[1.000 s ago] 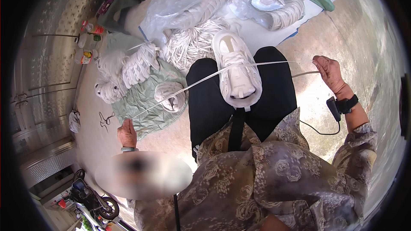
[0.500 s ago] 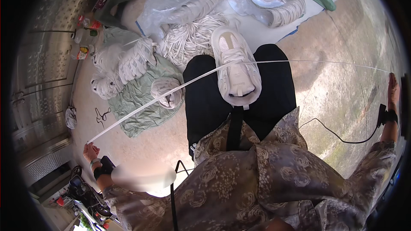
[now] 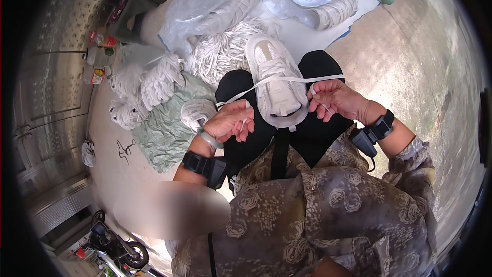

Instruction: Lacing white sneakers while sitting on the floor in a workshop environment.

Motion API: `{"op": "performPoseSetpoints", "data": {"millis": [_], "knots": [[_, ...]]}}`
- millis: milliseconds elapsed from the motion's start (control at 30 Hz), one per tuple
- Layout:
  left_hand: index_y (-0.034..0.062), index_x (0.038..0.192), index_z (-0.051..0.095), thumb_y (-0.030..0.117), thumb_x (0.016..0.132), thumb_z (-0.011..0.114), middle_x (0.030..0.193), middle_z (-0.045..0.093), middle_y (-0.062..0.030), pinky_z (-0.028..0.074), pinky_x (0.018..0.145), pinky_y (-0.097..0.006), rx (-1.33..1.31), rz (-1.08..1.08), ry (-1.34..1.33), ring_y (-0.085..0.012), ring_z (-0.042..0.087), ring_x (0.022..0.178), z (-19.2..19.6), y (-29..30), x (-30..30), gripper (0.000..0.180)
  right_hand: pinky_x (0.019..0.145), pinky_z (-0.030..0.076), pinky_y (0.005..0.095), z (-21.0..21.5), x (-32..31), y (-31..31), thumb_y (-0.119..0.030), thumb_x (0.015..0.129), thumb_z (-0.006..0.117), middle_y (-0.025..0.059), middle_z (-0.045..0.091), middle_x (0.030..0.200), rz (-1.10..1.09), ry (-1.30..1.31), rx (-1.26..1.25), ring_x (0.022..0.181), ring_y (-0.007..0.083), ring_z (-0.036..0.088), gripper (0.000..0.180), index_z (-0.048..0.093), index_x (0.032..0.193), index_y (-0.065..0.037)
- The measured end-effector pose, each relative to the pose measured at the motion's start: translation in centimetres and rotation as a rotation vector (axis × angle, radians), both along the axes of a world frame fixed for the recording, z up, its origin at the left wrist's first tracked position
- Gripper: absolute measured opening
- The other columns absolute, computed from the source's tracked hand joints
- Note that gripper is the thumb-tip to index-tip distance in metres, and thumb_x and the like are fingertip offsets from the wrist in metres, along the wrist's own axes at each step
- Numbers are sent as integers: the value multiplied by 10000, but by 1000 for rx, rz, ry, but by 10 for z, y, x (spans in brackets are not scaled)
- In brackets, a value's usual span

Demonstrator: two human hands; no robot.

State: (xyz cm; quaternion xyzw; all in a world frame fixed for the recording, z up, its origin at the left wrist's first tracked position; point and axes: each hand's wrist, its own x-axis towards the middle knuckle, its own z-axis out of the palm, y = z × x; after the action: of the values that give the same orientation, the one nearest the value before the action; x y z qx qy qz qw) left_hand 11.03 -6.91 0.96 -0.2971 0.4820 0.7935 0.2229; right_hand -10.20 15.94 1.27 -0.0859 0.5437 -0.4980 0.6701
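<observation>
white sneaker (image 3: 277, 84) rested on lap | white shoelace (image 3: 287, 79) pinched at 9 o'clock by closed left hand (image 3: 230, 123) | other end gripped at 3 o'clock by right hand (image 3: 335, 100)

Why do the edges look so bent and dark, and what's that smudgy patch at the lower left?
Head view: a fisheye lens bows the metal door and leaves black corners; sun glares off the floor; the smudge is a deliberate blur; the shoe, left hand and right hand stay sharp.
</observation>
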Motion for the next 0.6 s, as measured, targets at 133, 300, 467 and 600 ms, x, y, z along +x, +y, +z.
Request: {"op": "performPoseSetpoints", "data": {"millis": [133, 300, 467, 600], "knots": [[55, 829, 507, 206, 881, 528, 620, 565, -66, 367, 346, -222, -92, 7, 12, -120, 495, 397, 0, -3, -50, 162, 391, 397, 202, -26, -16, -38, -223, 887, 545, 50, 587, 618, -10, 156, -72, 435, 83, 493, 207, 573, 764, -59], [35, 836, 505, 170, 870, 513, 626, 577, -76, 353, 345, -226, -191, 350, 89, -123, 488, 407, -8, -9, -76, 139, 390, 368, 208, -36, -17, -69, -326, 884, 538, 24, 551, 595, -185, 183, -102, 433, 80, 461, 303, 562, 731, -67], [42, 738, 531, 183, 858, 532, 549, 559, -77, 315, 297, -204, -282, 191, 42, -102, 424, 317, 11, 3, -64, 186, 393, 313, 217, -33, -13, -61, -354, 876, 550, -20, 486, 567, -301, 263, -122, 440, 63, 397, 317, 563, 711, -83], [32, 901, 614, 156, 869, 546, 630, 562, -35, 396, 431, -191, -492, -95, 207, -92, 499, 456, 28, 31, -62, 145, 395, 300, 223, -23, -9, -51, -299, 871, 576, -32, 460, 560, -352, 208, -125, 442, 56, 363, 276, 568, 715, -71]]}}
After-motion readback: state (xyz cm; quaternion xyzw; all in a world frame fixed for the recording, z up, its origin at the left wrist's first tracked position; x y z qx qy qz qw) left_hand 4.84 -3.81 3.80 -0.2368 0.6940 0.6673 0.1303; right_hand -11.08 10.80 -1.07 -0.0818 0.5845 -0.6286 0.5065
